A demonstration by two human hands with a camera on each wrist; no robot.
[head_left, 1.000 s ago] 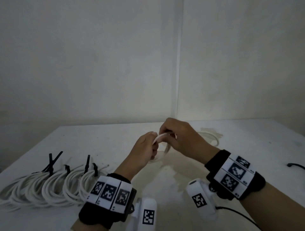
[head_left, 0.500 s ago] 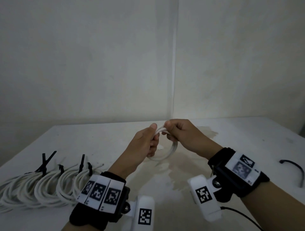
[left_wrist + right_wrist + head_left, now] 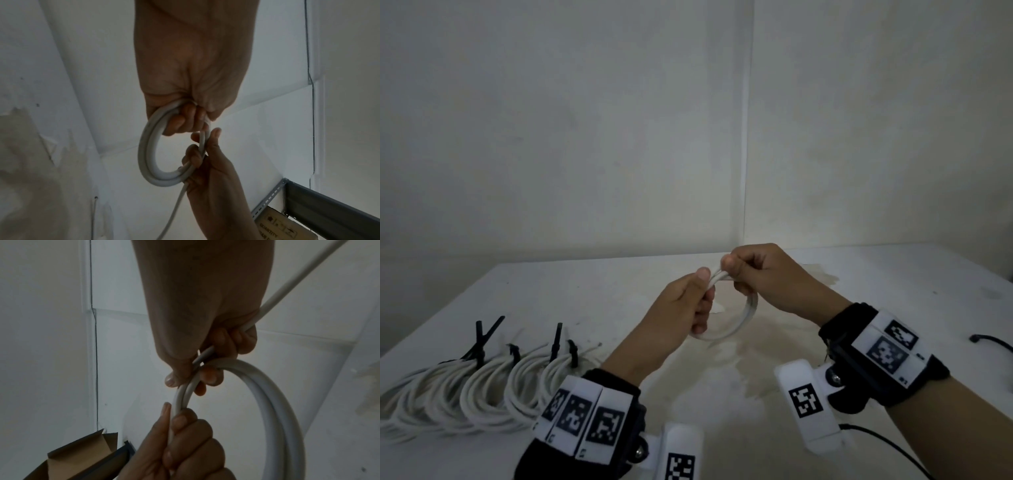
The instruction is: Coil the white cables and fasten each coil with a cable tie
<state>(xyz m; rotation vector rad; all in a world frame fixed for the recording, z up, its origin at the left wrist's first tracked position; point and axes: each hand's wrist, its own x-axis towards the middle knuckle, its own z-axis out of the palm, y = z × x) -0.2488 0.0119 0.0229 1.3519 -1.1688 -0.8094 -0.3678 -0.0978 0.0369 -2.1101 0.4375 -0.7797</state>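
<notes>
A white cable coil [image 3: 743,320] hangs as a small ring above the middle of the table [image 3: 893,281], held at its top by both hands. My left hand [image 3: 703,291] grips the coil's left side with thumb on top and fingers curled round the strands [image 3: 148,155]. My right hand [image 3: 736,275] pinches the strands right beside it, thumb over curled fingers. In the right wrist view the coil [image 3: 287,410] curves down to the right, and a loose tail [image 3: 298,275] runs out past the right palm. The tail's end is hidden.
Several tied white coils [image 3: 482,387] with black cable ties [image 3: 556,342] lie in a row at the table's front left. A loose black cable tie [image 3: 993,342] lies at the right edge. Walls meet in a corner behind the table. A stained patch [image 3: 774,359] marks the surface under the hands.
Both hands have drawn closer together at the coil's top. The slack loop seen on the table behind the right hand is gone, and the ring now hangs rounder.
</notes>
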